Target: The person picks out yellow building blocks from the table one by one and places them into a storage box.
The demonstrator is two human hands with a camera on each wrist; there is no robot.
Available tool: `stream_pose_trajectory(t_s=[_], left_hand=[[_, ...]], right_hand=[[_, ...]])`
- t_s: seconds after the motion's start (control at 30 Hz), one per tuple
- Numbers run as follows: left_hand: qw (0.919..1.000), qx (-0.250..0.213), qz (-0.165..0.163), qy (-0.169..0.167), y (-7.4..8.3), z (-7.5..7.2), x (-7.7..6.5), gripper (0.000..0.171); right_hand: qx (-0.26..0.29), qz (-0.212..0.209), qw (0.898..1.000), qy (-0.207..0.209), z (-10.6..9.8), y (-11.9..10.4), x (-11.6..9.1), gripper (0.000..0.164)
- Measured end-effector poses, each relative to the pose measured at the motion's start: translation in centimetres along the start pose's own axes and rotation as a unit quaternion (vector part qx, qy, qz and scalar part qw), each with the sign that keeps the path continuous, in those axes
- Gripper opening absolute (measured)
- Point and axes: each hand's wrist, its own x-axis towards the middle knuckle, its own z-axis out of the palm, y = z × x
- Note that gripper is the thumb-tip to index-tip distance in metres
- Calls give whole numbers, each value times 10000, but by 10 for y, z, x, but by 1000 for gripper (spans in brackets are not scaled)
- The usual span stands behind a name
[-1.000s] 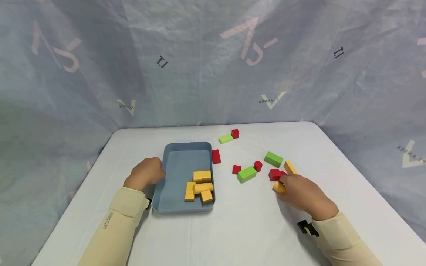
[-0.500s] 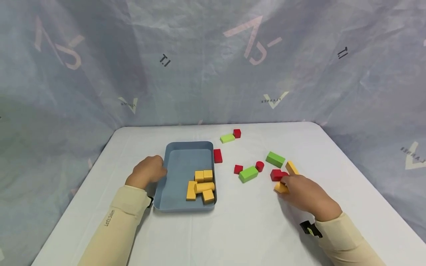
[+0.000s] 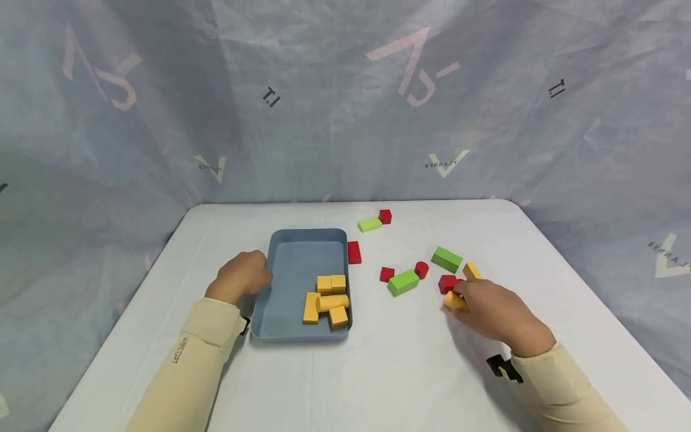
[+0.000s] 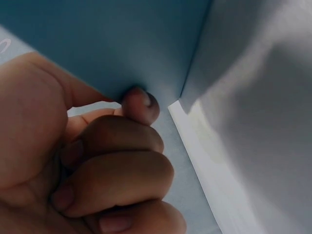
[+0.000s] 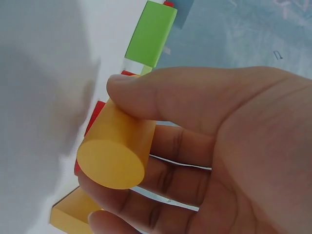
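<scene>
My right hand (image 3: pixel 493 312) holds a yellow cylinder (image 5: pixel 112 161) between thumb and fingers, its round end facing the right wrist camera. Right beyond those fingers stands a red cube (image 3: pixel 447 284), with another yellow block (image 3: pixel 472 270) partly covered by the hand. On the left, my left hand (image 3: pixel 243 279) pinches the side wall of a blue-grey tray (image 3: pixel 302 337) between thumb and index finger; the other fingers are curled below, as the left wrist view shows. Inside the tray, near its right front corner, lie several yellow blocks (image 3: pixel 338 317) and a second yellow cylinder (image 3: pixel 332 303).
Green blocks (image 3: pixel 403 282) (image 3: pixel 447 259), a red cylinder (image 3: pixel 421 270) and a small red block (image 3: pixel 387 274) lie between tray and right hand. A red block (image 3: pixel 354 252) sits against the tray's right side. Farther back are a light green block (image 3: pixel 369 224) and a red cube (image 3: pixel 385 216).
The yellow cylinder in my right hand has tilted slightly, its near end turning up. The fingers now cover more of the red piece behind it. My left hand stays at the tray wall.
</scene>
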Motion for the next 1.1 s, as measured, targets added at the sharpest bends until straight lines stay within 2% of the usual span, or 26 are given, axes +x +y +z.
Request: stream_pose_trajectory(t_s=[0.37, 0.57, 1.1], left_hand=[[10000, -15, 26, 35, 1, 1, -2, 11], [10000, 30, -34, -20, -1, 1, 0, 11], [10000, 18, -45, 26, -3, 4, 3, 11]], right_hand=[[11, -108, 9999, -30, -5, -6, 2, 24], [-12, -191, 9998, 18, -7, -8, 4, 17], [29, -288, 9995, 143, -17, -21, 9, 22]])
